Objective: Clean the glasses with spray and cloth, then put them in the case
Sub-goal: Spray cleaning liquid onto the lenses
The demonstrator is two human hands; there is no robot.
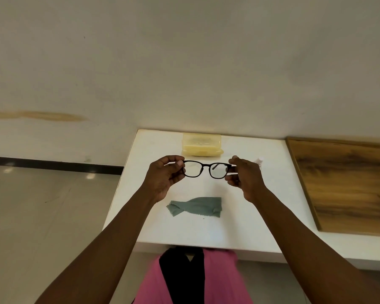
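Black-framed glasses (207, 165) are held up above the white table (272, 194), lenses facing me. My left hand (165, 176) pinches the frame's left end between thumb and fingers. My right hand (244, 176) pinches the right end. A crumpled grey-green cloth (195, 206) lies flat on the table below the glasses. The pale yellow translucent case (201, 144) sits open at the table's far edge by the wall. A small white spray bottle (260, 160) peeks out just behind my right hand, mostly hidden.
A wooden board (347, 185) lies on the table to the right. The wall rises straight behind the table. Tiled floor (48, 205) lies beyond the table's left edge. My pink and black clothing shows below the near edge.
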